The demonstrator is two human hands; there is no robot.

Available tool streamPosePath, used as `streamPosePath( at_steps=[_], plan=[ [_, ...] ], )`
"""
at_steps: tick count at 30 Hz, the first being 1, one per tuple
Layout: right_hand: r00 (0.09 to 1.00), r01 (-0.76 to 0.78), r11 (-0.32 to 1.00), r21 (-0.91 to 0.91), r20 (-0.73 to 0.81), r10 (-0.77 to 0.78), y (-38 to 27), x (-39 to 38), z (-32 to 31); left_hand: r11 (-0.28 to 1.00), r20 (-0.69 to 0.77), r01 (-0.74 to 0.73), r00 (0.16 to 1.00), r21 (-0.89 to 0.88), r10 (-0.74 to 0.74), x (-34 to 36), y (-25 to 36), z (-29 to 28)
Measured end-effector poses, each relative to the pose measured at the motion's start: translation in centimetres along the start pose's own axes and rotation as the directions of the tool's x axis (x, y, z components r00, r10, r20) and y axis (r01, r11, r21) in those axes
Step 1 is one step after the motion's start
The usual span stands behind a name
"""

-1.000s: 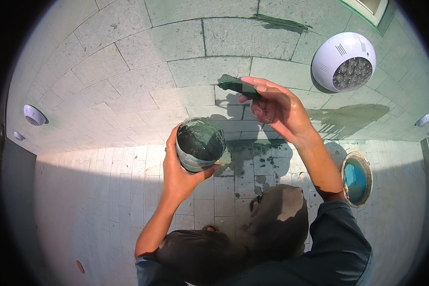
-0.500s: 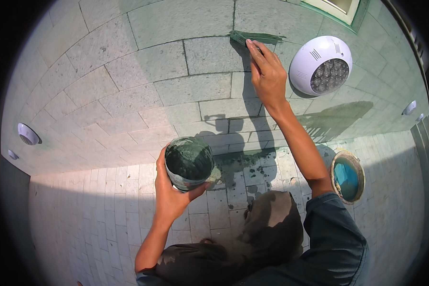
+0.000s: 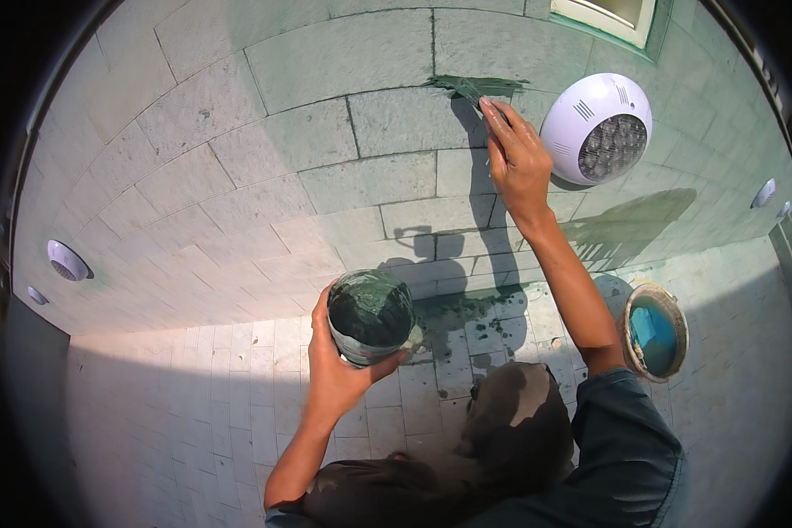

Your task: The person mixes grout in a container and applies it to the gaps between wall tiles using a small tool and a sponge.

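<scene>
My left hand (image 3: 336, 374) is wrapped around a round pot (image 3: 371, 315) and holds it tilted, its mouth facing me. Dark green paste coats the inside of the pot. Higher up, my right hand (image 3: 521, 165) pinches a small, flat, green-smeared spreader (image 3: 472, 91) against the tiled wall (image 3: 396, 119). Its fingers cover most of the handle, so the exact kind of tool is unclear. Along a horizontal tile joint, a streak of wet dark green paste (image 3: 504, 86) runs to the right of the tool's tip.
A round white light fixture (image 3: 597, 128) juts from the wall close to my right hand. On the tiled floor (image 3: 211, 405) to my right stands a bucket (image 3: 656, 333) with blue-green contents. Green splashes (image 3: 484, 330) mark the floor by the wall. A pale-framed opening (image 3: 620, 19) is above.
My right hand and the spreader have slid right along the tile joint. The whole view has shifted slightly; my left hand keeps its hold on the pot.
</scene>
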State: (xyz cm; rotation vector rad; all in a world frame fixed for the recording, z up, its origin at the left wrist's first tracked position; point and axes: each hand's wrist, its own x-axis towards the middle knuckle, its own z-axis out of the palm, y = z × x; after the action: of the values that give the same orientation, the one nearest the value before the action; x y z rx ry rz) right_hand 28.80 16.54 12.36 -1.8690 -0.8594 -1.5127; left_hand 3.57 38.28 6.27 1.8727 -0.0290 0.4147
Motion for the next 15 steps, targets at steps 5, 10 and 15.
streamPosePath(
  at_steps=[5, 10, 15],
  plan=[
    [1.0, -0.005, 0.998, -0.062, 0.026, 0.006, -0.4, 0.5, 1.7, 1.0, 0.012, 0.012, 1.0, 0.014, -0.012, -0.2, 0.5, 0.0],
    [0.997, -0.07, 0.984, -0.163, -0.026, 0.067, 2.3, -0.9, -0.9, 0.999, -0.014, 0.018, 1.0, 0.035, -0.017, -0.4, 0.6, -0.3],
    [0.949, -0.292, 0.956, -0.026, -0.131, 0.286, 1.5, -1.2, -2.4, 0.999, -0.015, -0.011, 1.0, 0.032, 0.012, -0.1, 0.6, -0.3]
  ],
)
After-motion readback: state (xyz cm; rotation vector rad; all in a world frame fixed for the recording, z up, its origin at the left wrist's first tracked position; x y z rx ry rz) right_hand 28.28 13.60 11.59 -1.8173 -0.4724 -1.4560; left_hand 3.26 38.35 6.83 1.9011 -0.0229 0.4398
